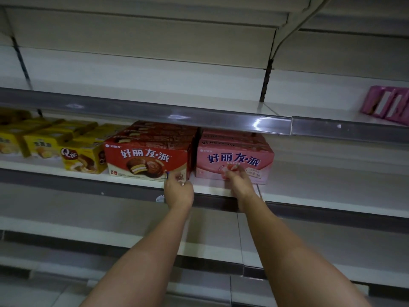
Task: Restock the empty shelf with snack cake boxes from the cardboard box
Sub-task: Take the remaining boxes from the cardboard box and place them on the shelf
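Left hand (178,189) with fingers loosely curled, tips against the red box (147,159) front's lower right corner; grip unclear. Right hand (240,182) curled at the pink box (234,161) front's bottom edge; hold unclear. Both boxes side by side on the shelf (141,182), pink at 3 o'clock of red. Yellow boxes (81,157) at 9 o'clock of red. Pink packs (386,105) at 1 o'clock, 1 shelf higher.
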